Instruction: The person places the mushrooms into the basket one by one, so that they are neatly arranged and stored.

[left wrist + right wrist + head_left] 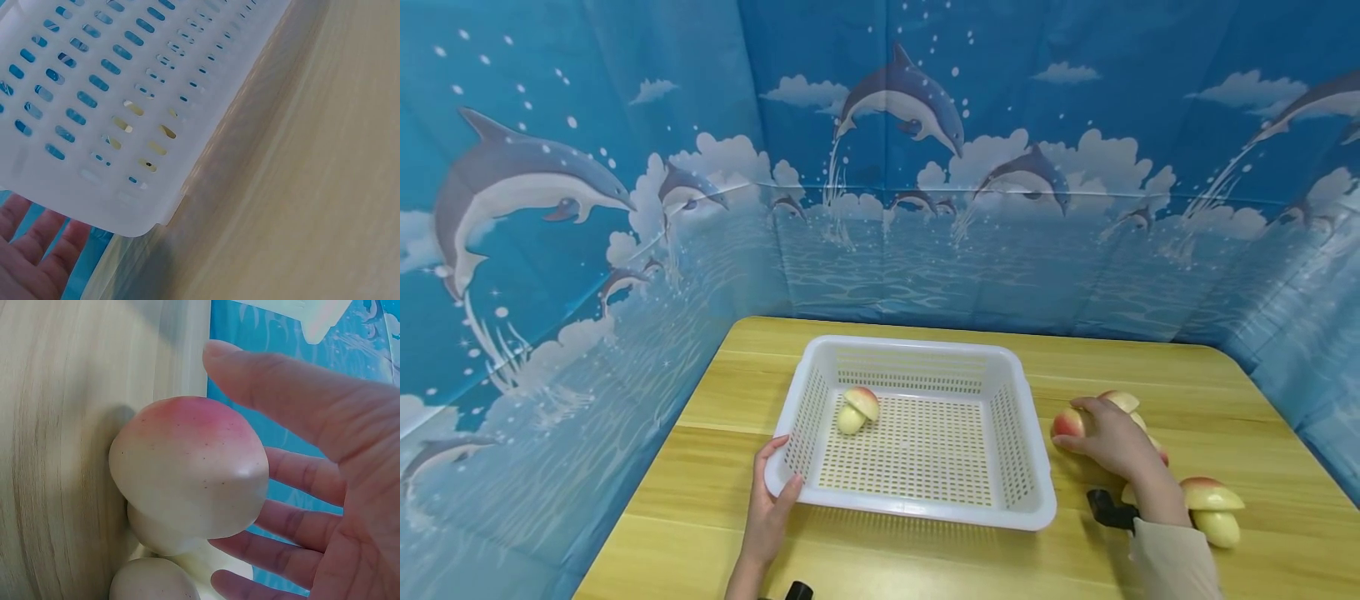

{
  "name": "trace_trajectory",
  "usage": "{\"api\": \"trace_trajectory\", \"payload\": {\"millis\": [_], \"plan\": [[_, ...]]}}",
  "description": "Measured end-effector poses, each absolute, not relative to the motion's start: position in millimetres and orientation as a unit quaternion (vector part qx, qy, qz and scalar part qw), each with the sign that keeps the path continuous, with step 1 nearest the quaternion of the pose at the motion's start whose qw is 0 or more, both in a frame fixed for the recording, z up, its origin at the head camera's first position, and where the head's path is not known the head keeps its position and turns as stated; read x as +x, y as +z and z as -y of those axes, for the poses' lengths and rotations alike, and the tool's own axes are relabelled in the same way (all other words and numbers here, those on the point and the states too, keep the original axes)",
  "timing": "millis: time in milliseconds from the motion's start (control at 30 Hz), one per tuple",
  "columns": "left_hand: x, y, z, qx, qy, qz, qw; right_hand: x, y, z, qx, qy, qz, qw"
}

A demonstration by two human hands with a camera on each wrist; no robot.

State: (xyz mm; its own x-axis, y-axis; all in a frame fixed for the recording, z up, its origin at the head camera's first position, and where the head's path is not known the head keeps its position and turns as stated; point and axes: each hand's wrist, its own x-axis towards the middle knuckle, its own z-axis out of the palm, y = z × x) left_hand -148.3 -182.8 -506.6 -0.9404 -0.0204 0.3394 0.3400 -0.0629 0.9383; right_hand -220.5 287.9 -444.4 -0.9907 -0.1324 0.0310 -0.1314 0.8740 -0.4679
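A white plastic basket (910,504) with slotted walls sits on the wooden table. My left hand (767,521) grips its near left corner, thumb and a finger at the rim; the left wrist view shows several fingers (53,247) beside the outer wall. Inside the basket lies one mushroom (859,408) with a red and cream cap. To the basket's right, my right hand (1116,437) reaches over another mushroom (190,465). In the right wrist view its thumb is spread away from the cap, and the other fingers extend along the far side.
More mushrooms, one with a cream cap (1120,401) and one nearer the front (1213,508), lie around the right hand. A black wrist mount (1111,510) sits by the right wrist. Blue dolphin-print curtains (925,267) hang around the wooden table (692,467).
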Motion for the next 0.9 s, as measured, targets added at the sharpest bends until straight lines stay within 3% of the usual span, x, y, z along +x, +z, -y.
{"api": "trace_trajectory", "payload": {"millis": [900], "plan": [[-148.5,-508.8,183.6,-0.112,-0.718,0.676,0.127,-221.3,-449.5,-291.3,-0.059,-0.232,-0.971,-0.001]]}}
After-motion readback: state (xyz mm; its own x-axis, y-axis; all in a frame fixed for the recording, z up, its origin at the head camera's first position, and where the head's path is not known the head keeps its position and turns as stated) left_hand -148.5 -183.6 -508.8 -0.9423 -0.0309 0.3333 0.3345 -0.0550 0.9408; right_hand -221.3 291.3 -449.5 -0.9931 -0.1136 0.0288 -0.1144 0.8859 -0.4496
